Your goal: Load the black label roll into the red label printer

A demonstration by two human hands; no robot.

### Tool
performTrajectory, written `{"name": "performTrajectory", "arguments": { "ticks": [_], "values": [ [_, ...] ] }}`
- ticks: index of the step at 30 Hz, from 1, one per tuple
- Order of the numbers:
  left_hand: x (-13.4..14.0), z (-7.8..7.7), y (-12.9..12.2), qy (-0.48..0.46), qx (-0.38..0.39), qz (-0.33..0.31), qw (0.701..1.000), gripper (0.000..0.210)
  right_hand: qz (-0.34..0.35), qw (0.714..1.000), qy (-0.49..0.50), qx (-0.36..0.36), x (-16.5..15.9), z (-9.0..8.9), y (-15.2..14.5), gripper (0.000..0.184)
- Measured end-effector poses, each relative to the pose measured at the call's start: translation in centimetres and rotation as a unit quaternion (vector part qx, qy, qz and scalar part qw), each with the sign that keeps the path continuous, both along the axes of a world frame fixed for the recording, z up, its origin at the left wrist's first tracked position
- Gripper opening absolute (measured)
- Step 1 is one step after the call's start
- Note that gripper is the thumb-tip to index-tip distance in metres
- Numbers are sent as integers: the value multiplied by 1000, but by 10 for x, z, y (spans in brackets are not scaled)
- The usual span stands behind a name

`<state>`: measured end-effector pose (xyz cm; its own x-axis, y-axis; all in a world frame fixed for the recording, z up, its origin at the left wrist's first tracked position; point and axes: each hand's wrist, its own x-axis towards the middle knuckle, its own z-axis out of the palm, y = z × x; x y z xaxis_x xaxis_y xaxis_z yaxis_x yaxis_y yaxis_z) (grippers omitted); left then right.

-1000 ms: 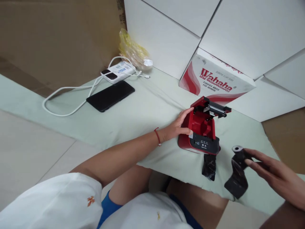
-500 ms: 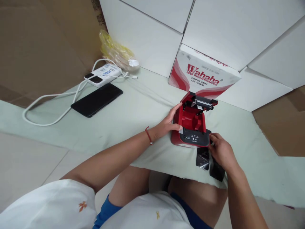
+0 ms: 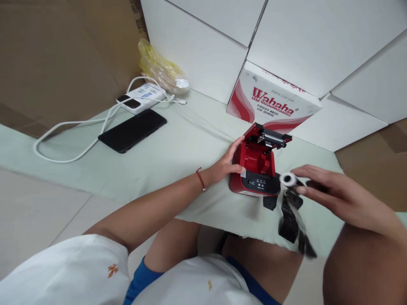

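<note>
A small red and black thermal printer (image 3: 238, 183) stands on the cloth with its lid (image 3: 274, 138) raised and its red paper bay exposed. My left hand (image 3: 222, 167) grips the printer's left side, thumb on the front rim and fingers along the back. To the right of the printer, my right hand (image 3: 327, 188) pinches a small white paper roll (image 3: 289, 174) between thumb and fingers, its dark core hole facing the printer. From the roll hangs a dark, shiny strip (image 3: 302, 220), blurred by motion. A black piece (image 3: 270, 203) lies against the printer's front right corner.
Another black object (image 3: 287, 232) lies near the cloth's front edge. At the left are a black phone (image 3: 133, 130), a white power bank (image 3: 144, 96) with a white cable (image 3: 63, 123), and a yellowish plastic bag (image 3: 163, 70). A Wahaha carton (image 3: 273, 99) stands behind the printer.
My right hand has moved from the printer's right corner out to the right and now holds up the paper roll with its dark strip. My left hand stays on the printer.
</note>
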<state>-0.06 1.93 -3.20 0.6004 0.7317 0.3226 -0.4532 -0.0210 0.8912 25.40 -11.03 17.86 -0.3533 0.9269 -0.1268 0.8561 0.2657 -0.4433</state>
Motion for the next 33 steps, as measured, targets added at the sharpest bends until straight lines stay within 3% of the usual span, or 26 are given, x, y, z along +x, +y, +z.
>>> {"name": "performTrajectory", "arguments": {
  "ticks": [3, 7, 12, 17, 20, 22, 25, 28, 33],
  "values": [
    [2, -2, 1, -4, 10, 5, 1000, 112, -25, 993, -95, 60, -38, -31, 33, 35],
    [3, -3, 1, 15, 17, 21, 1000, 113, -101, 957, -255, 91, -73, -62, 55, 38],
    [0, 1, 1, 38, 27, 20, 999, 109, -136, 927, -344, 51, -92, -62, 62, 41],
    [-4, 7, -1, 66, 62, 29, 995, 103, -135, 932, -332, 49, -92, -65, 69, 46],
    [-6, 11, -9, 100, 126, 100, 982, 92, -123, 941, -313, 43, -89, -71, 75, 48],
    [-8, 15, -18, 116, 206, 193, 952, 79, -122, 943, -308, 36, -87, -75, 80, 49],
    [-10, 23, -35, 103, 380, 298, 870, 61, -132, 945, -299, 28, -83, -81, 88, 49],
    [-10, 28, -49, 117, 504, 320, 794, 47, -138, 955, -257, 42, -78, -84, 90, 48],
    [-5, 28, -61, 179, 564, 329, 736, 38, -96, 992, 16, 86, -65, -69, 64, 29]
  ]
}}
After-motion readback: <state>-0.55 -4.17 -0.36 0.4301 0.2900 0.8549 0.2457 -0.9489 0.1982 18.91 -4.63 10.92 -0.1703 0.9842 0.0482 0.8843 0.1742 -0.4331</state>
